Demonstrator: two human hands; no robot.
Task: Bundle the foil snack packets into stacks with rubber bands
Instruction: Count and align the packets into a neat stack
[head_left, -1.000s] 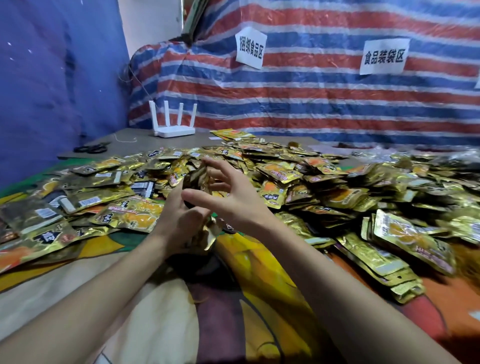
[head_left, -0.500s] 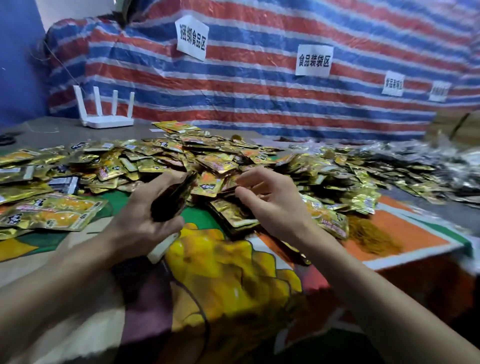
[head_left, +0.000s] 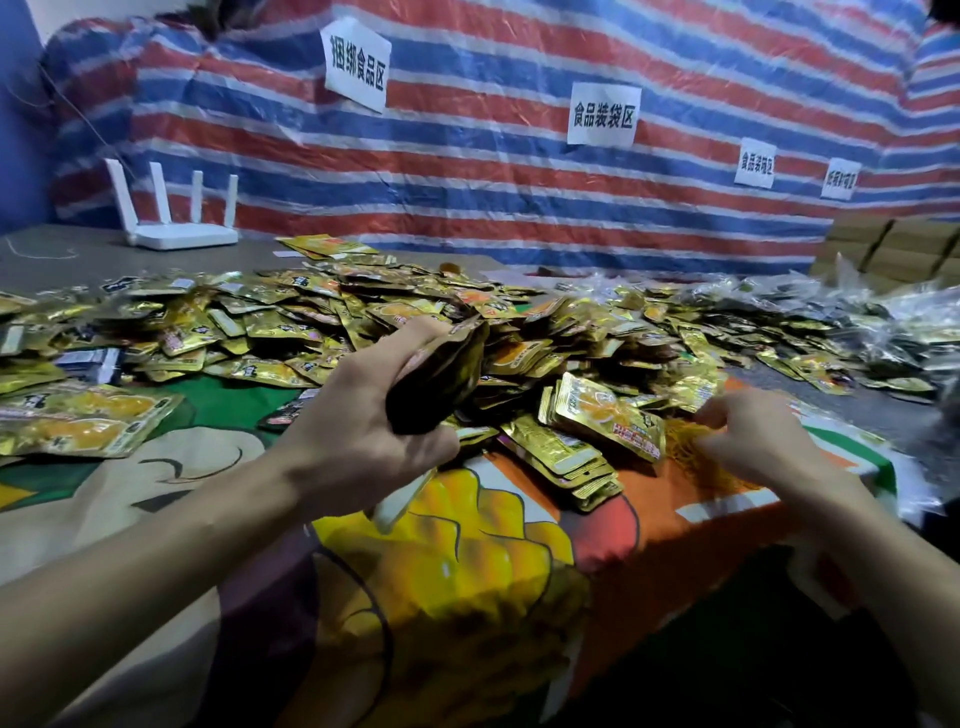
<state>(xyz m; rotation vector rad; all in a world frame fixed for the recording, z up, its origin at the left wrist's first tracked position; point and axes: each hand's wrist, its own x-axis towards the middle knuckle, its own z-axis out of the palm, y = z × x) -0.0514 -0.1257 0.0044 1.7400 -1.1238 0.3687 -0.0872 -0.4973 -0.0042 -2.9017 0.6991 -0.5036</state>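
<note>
Far left, at the back of the bench (head_left: 62, 260): a white router (head_left: 176, 236). Loose foil packets (head_left: 291, 322) are spread over the printed cloth (head_left: 467, 561). My left hand (head_left: 358, 447) grips a held stack (head_left: 441, 379) of packets above the cloth. To its right a flat stack (head_left: 608, 421) lies at the pile's near edge. Just beside it is a heap of orange rubber bands (head_left: 691, 457). My right hand (head_left: 763, 441) is on the heap, fingers curled down. I cannot tell whether a band is pinched.

Forearms (head_left: 171, 551), bare as far as the shadowed edge shows, end in the left hand (head_left: 358, 441) and right hand (head_left: 758, 441).
</note>
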